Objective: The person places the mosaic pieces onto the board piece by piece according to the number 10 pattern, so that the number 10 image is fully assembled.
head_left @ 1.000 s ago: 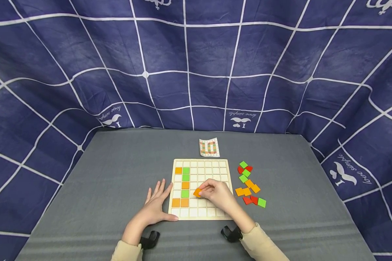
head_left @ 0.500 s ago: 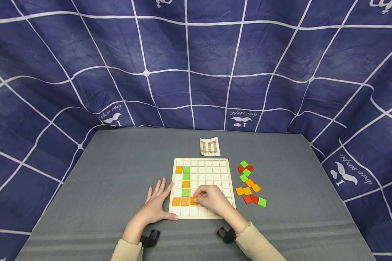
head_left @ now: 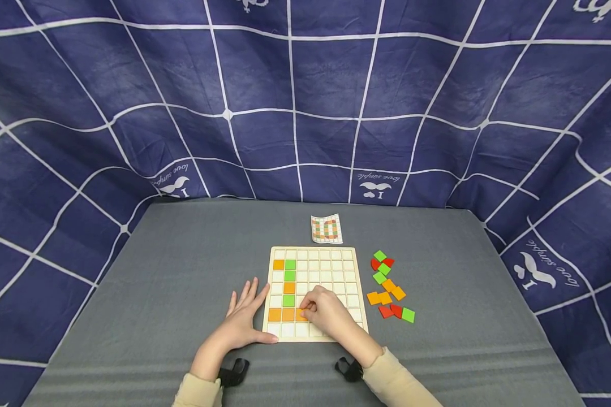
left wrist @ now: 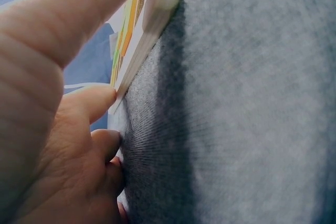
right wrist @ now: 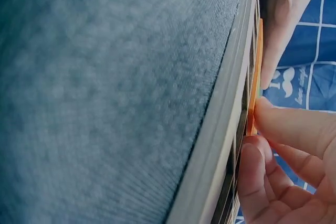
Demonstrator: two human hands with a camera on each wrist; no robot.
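Observation:
On the grey table lies a pale wooden grid board (head_left: 313, 247). My left hand (head_left: 241, 325) is spread beside its left edge; the thumb touches the near left corner and the index fingertip meets the edge. My right hand (head_left: 331, 314) holds an orange square tile (head_left: 300, 315) between thumb and curled fingers. That tile sits low on the board, right of two other orange tiles (head_left: 281, 315) in the same row, and is partly hidden by the fingers. In the right wrist view, the thumb and fingertips touch the end of the orange tile (right wrist: 252, 111). Green tiles (head_left: 289, 270) and further orange ones fill other cells.
Right of the board lie loose green, orange and red pieces (head_left: 388, 285), some overlapping. A small printed pattern card (head_left: 326, 229) lies beyond the far edge. Blue cloth with white lines (head_left: 326, 141) hangs behind and at both sides of the table.
My right hand has brought the orange tile toward me and slightly left, from above the board down into the row with the two orange tiles. My left hand has stayed in place.

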